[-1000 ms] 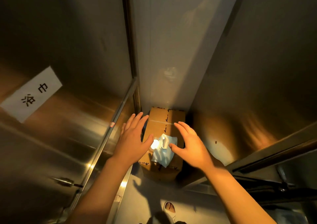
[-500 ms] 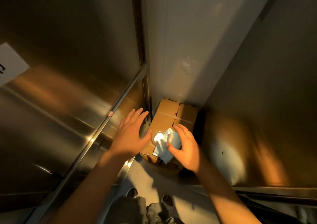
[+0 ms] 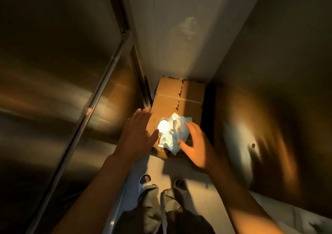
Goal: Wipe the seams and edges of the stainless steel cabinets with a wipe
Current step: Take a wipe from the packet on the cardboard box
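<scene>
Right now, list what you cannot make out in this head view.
- Bright round thing on the cardboard box: glare washes it out.
- Whether the right hand touches the wipe: blur hides its fingers.
- Whether the left hand touches the box: it could be hovering over the box's edge.
- Box lettering: too small.
- Right-side cabinet: motion-blurred.

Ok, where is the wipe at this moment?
In the head view, the wipe lies crumpled on the near end of the cardboard box, between the left hand and right hand, just below centre.
</scene>
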`<state>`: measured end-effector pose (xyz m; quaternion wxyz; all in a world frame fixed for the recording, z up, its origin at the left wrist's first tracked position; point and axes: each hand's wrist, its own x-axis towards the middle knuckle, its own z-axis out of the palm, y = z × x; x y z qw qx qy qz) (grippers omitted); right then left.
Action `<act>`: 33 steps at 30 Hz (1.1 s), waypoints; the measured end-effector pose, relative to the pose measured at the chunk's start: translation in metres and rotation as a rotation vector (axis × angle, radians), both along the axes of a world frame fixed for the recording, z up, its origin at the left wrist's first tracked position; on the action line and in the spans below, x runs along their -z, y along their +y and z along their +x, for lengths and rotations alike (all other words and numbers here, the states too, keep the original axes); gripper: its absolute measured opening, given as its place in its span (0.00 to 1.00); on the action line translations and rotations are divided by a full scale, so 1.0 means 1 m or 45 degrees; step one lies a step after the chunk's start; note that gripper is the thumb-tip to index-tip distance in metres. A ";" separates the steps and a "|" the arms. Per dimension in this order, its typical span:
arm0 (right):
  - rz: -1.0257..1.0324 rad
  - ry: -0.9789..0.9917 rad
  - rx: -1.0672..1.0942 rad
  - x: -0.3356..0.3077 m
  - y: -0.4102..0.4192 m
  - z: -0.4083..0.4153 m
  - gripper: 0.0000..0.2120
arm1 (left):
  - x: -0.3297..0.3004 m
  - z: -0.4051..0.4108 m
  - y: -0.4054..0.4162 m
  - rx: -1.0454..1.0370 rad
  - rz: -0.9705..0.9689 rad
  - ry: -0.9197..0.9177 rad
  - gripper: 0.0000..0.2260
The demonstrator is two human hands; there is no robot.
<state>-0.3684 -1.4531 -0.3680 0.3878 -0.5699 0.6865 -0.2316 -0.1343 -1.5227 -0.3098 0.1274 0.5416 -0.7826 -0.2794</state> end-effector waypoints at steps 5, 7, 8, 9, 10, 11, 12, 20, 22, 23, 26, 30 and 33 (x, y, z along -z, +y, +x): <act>0.019 -0.072 0.083 0.043 -0.006 0.000 0.33 | 0.054 -0.011 -0.017 0.039 0.113 0.007 0.32; 0.018 -0.083 0.110 0.055 -0.013 0.001 0.32 | 0.075 -0.017 -0.020 0.072 0.130 0.011 0.31; 0.014 -0.087 0.124 0.061 -0.017 0.001 0.32 | 0.085 -0.020 -0.022 0.089 0.138 0.004 0.31; 0.014 -0.089 0.132 0.068 -0.021 0.001 0.32 | 0.095 -0.023 -0.023 0.106 0.146 -0.001 0.30; 0.021 -0.096 0.136 0.075 -0.023 0.001 0.31 | 0.106 -0.026 -0.024 0.121 0.148 -0.001 0.30; 0.027 -0.105 0.138 0.082 -0.026 0.001 0.31 | 0.118 -0.029 -0.026 0.136 0.151 0.002 0.29; 0.028 -0.114 0.140 0.090 -0.029 0.001 0.30 | 0.129 -0.031 -0.027 0.146 0.157 0.007 0.28; 0.053 -0.085 0.163 0.142 -0.052 -0.001 0.26 | 0.205 -0.043 -0.028 0.200 0.162 -0.108 0.29; 0.042 -0.038 0.174 0.152 -0.058 0.002 0.24 | 0.218 -0.044 -0.028 0.241 0.192 -0.173 0.28; 0.036 -0.017 0.172 0.158 -0.061 0.004 0.23 | 0.224 -0.045 -0.028 0.269 0.205 -0.211 0.28; 0.043 0.037 0.149 0.176 -0.068 0.008 0.23 | 0.238 -0.045 -0.027 0.357 0.244 -0.322 0.29; 0.125 0.130 0.120 0.191 -0.075 0.011 0.21 | 0.248 -0.045 -0.023 0.327 0.254 -0.248 0.27; 0.170 0.156 0.114 0.197 -0.075 0.011 0.20 | 0.239 -0.047 -0.023 0.343 0.259 -0.203 0.25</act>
